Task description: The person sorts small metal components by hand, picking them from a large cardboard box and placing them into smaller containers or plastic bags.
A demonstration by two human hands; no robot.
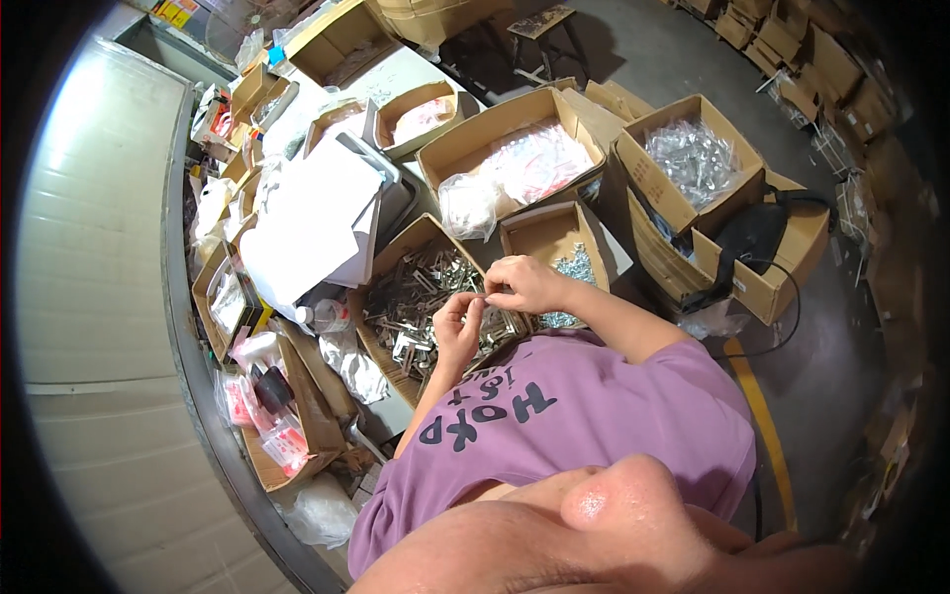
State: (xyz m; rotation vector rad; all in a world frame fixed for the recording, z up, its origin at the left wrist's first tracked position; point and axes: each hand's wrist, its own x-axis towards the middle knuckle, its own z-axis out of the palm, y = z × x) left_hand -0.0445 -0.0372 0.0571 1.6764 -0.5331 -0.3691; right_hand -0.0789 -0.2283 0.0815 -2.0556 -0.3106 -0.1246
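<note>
Shirt, purple (614,396): large dark lettering (495,411), several rows across the chest, upside down in view. Cardboard box (685,210), upper right: reddish print, too small to read. Lower carton (777,289) beside it: small pale label (739,283), likewise unreadable.

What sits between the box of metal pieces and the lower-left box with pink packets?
In the head view, crumpled white material lies between them, with a clear bottle beside it.
</note>
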